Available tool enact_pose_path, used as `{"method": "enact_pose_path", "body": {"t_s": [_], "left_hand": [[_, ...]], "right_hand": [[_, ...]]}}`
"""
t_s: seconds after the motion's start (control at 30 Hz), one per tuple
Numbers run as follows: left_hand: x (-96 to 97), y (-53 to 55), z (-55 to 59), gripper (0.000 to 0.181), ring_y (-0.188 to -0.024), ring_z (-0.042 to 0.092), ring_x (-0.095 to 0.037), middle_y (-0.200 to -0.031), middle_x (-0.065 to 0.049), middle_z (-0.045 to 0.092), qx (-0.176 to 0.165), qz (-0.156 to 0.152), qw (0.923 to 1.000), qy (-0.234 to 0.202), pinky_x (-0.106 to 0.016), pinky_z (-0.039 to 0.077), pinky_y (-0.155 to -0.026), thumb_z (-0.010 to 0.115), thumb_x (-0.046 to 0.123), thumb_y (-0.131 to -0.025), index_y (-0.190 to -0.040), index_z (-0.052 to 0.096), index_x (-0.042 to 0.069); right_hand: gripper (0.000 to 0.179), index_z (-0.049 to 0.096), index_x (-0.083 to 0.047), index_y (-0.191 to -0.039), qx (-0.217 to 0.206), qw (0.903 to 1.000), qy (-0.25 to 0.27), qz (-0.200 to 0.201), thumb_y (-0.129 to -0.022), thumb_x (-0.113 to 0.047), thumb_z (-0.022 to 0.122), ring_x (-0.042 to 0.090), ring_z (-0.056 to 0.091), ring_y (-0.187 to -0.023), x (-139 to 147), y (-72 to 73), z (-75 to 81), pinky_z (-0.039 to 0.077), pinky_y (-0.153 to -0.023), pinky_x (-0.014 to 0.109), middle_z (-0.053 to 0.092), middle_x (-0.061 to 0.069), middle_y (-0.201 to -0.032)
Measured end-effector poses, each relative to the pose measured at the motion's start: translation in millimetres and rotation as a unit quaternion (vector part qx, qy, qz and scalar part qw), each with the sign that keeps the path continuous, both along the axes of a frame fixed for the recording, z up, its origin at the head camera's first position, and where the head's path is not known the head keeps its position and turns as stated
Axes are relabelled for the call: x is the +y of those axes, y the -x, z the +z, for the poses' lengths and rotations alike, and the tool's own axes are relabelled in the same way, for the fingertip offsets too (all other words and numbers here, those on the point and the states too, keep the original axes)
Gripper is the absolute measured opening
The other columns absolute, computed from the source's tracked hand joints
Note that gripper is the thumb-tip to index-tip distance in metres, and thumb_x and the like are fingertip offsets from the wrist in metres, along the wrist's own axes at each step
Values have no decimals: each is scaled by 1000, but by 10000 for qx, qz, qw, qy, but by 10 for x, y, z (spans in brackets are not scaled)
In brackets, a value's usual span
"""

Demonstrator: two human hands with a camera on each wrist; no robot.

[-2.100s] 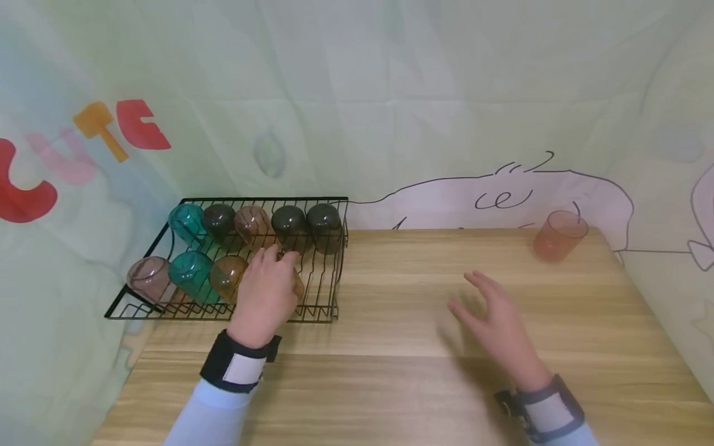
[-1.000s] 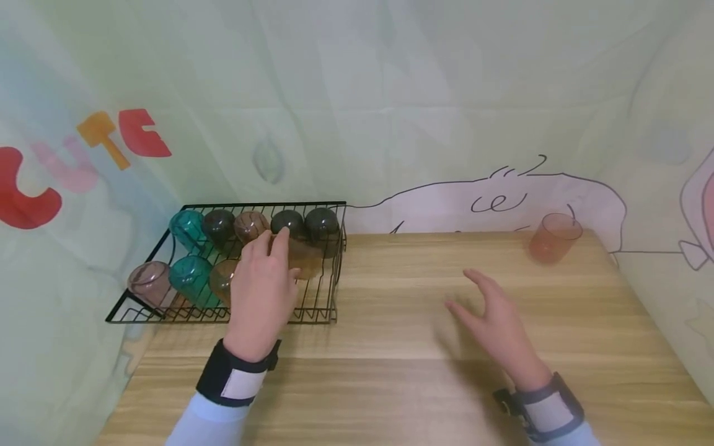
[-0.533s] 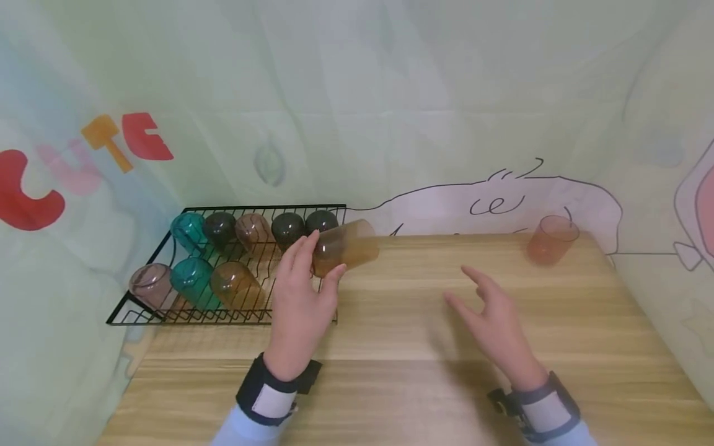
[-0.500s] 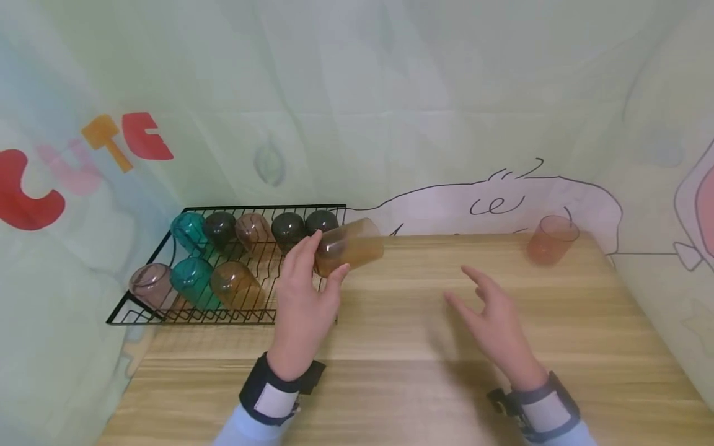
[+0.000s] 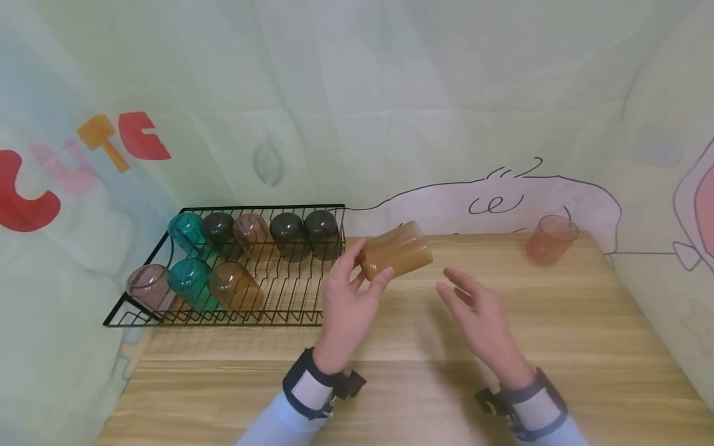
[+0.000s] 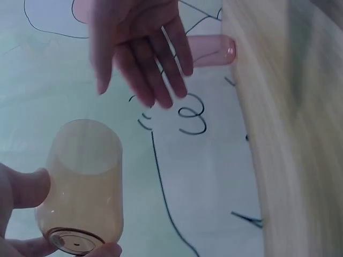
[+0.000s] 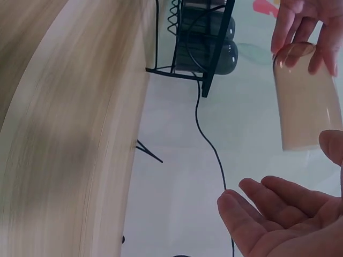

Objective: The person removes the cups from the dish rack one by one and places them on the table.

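My left hand (image 5: 350,303) holds an amber see-through cup (image 5: 397,251) by its base end, thumb on one side and fingers on the other. The cup is tilted in the air, its mouth pointing right. The left wrist view shows the same amber cup (image 6: 86,176) with its round base towards the camera. To the right of it, my right hand (image 5: 484,322) hovers with nothing in it, fingers loosely extended and apart from the cup. In the right wrist view the right hand's fingers (image 7: 278,206) lie near the cup's mouth.
A black wire rack (image 5: 301,319) at the left holds several upside-down cups, among them a teal cup (image 5: 192,282), an amber cup (image 5: 235,285) and a dark grey cup (image 5: 322,232). A red see-through cup (image 5: 549,241) stands upright at the wooden table's (image 5: 418,396) back right.
My left hand has lifted the amber cup from the rack's front row and carried it right, above the table. My right hand has shifted slightly left.
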State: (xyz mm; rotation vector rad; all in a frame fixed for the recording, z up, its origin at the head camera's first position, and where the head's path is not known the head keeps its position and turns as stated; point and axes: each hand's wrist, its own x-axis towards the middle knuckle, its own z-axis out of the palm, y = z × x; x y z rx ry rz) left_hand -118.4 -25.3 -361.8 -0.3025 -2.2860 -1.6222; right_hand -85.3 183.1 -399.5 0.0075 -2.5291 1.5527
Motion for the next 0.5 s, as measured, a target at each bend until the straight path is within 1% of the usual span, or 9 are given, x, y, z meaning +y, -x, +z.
{"method": "enact_pose_path", "body": {"t_s": [0.03, 0.13, 0.2, 0.23, 0.27, 0.37, 0.43, 0.5], "left_hand": [[27, -19, 27, 62, -118, 53, -17, -130, 0, 54, -99, -67, 9999, -87, -32, 52, -90, 74, 30, -79, -134, 49, 19], [83, -22, -18, 63, -118, 52, -18, -129, 0, 54, -227, -248, 9991, -262, -33, 51, -91, 73, 32, -79, -135, 48, 19], [117, -26, -39, 63, -118, 52, -18, -130, 1, 53, -264, -295, 9988, -279, -32, 51, -91, 73, 32, -79, -135, 48, 19], [132, -29, -46, 63, -117, 52, -18, -130, 1, 53, -253, -312, 9988, -271, -31, 52, -91, 73, 32, -79, -135, 48, 18], [141, -11, -93, 63, -117, 52, -16, -130, 2, 53, -196, -322, 9990, -223, -29, 52, -90, 73, 35, -78, -135, 48, 21], [172, -16, -114, 62, -118, 53, -15, -133, 3, 53, -163, -330, 9993, -81, -25, 52, -88, 72, 36, -79, -134, 48, 22], [183, -16, -134, 63, -119, 53, -15, -134, 3, 52, -196, -377, 9991, 1, -24, 52, -88, 72, 38, -79, -135, 47, 22], [187, -18, -156, 66, -119, 53, -15, -135, 2, 51, -296, -433, 9986, 65, -23, 52, -87, 72, 39, -78, -137, 45, 24]], "right_hand": [[61, 48, -10, -135, -4, 10000, 37, 27, -90, -52, 51, 25, 50, -126, -13, -4, 10, 45, -101, 40, 50, 7, -139], [59, 49, -11, -135, -16, 9999, 114, 94, -91, -52, 49, 23, 50, -126, -44, -13, 24, 46, -99, 37, 50, 6, -139], [59, 48, -11, -135, -10, 9998, 134, 152, -92, -51, 48, 23, 50, -127, -61, -12, 24, 46, -99, 38, 50, 6, -139], [58, 48, -11, -135, -8, 9998, 121, 169, -93, -51, 47, 22, 50, -127, -67, -9, 19, 46, -99, 39, 50, 5, -139], [58, 48, -13, -136, -16, 9998, 108, 178, -93, -51, 47, 21, 49, -127, -75, -3, 15, 47, -99, 39, 50, 4, -139], [56, 47, -13, -135, 32, 9996, 142, 238, -93, -49, 47, 21, 51, -125, -93, 19, 5, 48, -98, 41, 51, 4, -139], [54, 48, -14, -135, 61, 9996, 167, 233, -93, -49, 48, 21, 52, -124, -99, 33, -1, 48, -97, 42, 52, 3, -137], [54, 48, -13, -134, 96, 9994, 230, 241, -93, -47, 49, 22, 53, -123, -100, 43, -6, 48, -97, 43, 53, 5, -136]]}}
